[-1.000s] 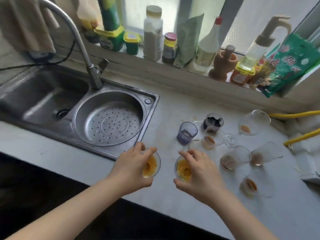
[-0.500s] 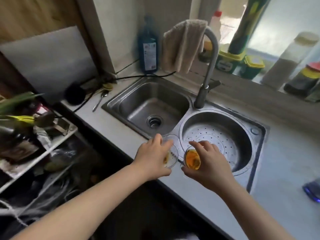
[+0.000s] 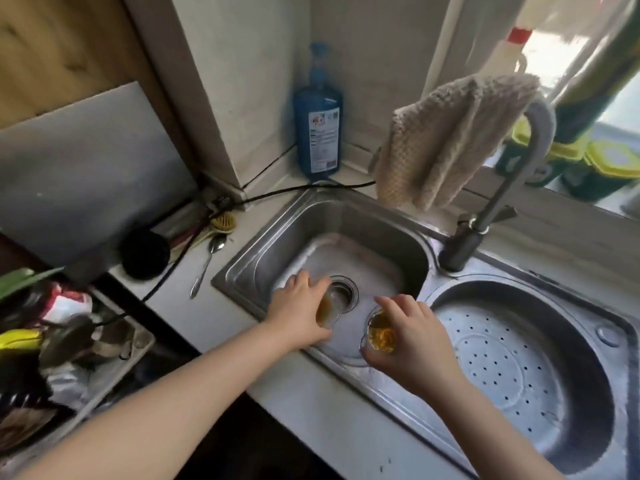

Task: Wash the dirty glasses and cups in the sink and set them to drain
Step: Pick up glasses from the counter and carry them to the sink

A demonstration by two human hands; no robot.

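While poised over the sink basin (image 3: 363, 216), left hand (image 3: 299, 311) and right hand (image 3: 414, 336) each gripping a stained glass; blue bottle (image 3: 318, 133) at twelve o'clock, label unreadable.

Left hand (image 3: 300, 306) hides most of its glass (image 3: 328, 308); windowsill blurred.

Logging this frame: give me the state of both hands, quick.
Left hand: holding a glass with orange residue over the sink basin.
Right hand: holding a second stained glass.

Blue bottle (image 3: 318, 133) by the wall, spoon (image 3: 207, 263) on the counter (image 3: 311, 403)
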